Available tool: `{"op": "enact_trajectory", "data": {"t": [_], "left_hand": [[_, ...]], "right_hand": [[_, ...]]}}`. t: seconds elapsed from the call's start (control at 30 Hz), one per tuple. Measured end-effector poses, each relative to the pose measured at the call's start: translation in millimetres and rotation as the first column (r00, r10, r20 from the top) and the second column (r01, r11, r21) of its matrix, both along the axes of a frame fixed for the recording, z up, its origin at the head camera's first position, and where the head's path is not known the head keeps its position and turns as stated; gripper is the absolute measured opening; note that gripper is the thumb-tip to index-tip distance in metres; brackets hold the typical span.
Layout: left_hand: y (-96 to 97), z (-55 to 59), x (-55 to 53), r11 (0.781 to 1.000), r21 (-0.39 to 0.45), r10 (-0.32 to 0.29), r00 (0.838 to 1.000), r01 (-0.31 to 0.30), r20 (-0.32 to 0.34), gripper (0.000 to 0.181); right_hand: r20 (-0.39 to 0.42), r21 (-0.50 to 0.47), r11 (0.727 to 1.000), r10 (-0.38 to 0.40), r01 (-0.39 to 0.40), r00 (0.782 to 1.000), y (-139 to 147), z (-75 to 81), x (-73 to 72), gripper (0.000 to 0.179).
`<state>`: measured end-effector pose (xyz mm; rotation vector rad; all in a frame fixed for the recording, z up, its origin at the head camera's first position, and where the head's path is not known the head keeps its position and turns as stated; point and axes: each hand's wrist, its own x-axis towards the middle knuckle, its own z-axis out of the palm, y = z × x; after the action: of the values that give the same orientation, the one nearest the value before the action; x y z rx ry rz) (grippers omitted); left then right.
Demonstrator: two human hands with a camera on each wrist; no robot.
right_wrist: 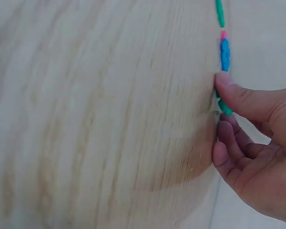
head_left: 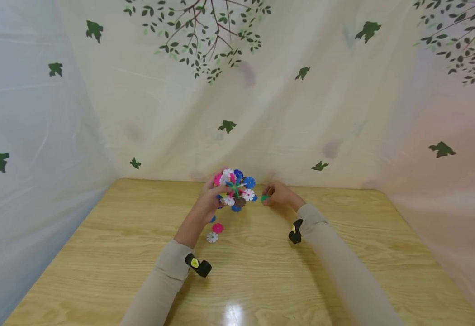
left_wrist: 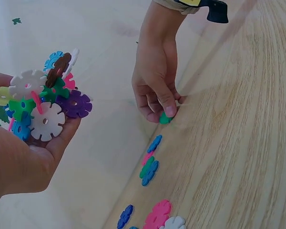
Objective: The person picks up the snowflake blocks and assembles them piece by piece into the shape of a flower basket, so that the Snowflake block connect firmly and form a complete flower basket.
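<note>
Beige sleeves (head_left: 149,290) reach in from the near side, 1 at the left and 1 at the right, over a wood-grain table (head_left: 262,271) with a bright patch of glare (head_left: 233,314) on its near part. Each cuff carries a small black device (head_left: 198,265) with a yellow mark. A little farther on, beside the left wrist, lie a white disc (head_left: 212,237) and, just beyond it, a pink disc (head_left: 218,227); next to them a blue disc (head_left: 213,218) is partly hidden by the wrist.

Beyond these, the left hand (head_left: 202,206) grasps a cluster (head_left: 237,192) of notched discs — its thumb across the near side — and holds it up off the table. Slotted together in it I can see white, pink, blue and green pieces, plus a purple disc (left_wrist: 74,104) and a brown disc (left_wrist: 58,69). To the right of the cluster, apart from it, the right hand (head_left: 280,194) pinches a green disc (head_left: 264,198) with its thumb and fingers, low by the table's far edge. Along that edge, left of the right hand, lie 4 flat discs (left_wrist: 150,172) — 2 blue, 1 pink, 1 green.

Farthest off hangs a pale cloth (head_left: 172,104) with dark green shapes and, up high, leafy branches (head_left: 213,27).
</note>
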<state>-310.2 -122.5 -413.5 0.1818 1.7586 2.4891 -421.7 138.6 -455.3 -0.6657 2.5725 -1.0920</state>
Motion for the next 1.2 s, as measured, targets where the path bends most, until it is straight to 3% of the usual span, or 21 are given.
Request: {"op": "enact_trajectory", "data": {"t": [0.3, 0.43, 0.53, 0.67, 0.9, 1.03, 1.2], "left_hand": [[3.6, -2.6, 0.5, 1.000, -0.017, -0.015, 1.000, 0.015, -0.002, 0.074], [5.8, -4.1, 0.7, 0.999, -0.033, -0.025, 1.000, 0.025, -0.013, 0.073], [7.0, -4.9, 0.8, 0.998, -0.052, -0.037, 0.999, 0.036, -0.025, 0.072], [7.9, -5.9, 1.2, 0.994, -0.091, -0.056, 0.998, 0.053, -0.033, 0.072], [9.1, -7.3, 2.0, 0.991, -0.116, -0.071, 0.997, 0.068, -0.020, 0.071], [9.5, -7.0, 2.4, 0.990, -0.121, -0.073, 0.997, 0.070, -0.023, 0.072], [9.6, -6.6, 3.5, 0.989, -0.125, -0.081, 0.996, 0.077, -0.023, 0.073]], "right_hand": [[0.080, -0.143, 0.988, -0.042, 0.054, 0.996, 5.0, 4.0, 17.9, 0.030], [0.130, -0.278, 0.954, -0.075, 0.109, 0.989, 3.4, 17.1, 30.9, 0.038], [0.148, -0.389, 0.908, -0.106, 0.157, 0.983, 0.8, 32.6, 42.1, 0.037], [0.113, -0.511, 0.843, -0.128, 0.169, 0.985, -3.9, 50.3, 53.5, 0.034], [0.006, -0.632, 0.763, -0.172, 0.137, 0.985, -18.9, 69.1, 71.0, 0.027], [-0.052, -0.650, 0.751, -0.199, 0.119, 0.979, -29.3, 72.1, 77.3, 0.022], [-0.082, -0.643, 0.756, -0.225, 0.121, 0.971, -37.4, 68.9, 79.9, 0.021]]}}
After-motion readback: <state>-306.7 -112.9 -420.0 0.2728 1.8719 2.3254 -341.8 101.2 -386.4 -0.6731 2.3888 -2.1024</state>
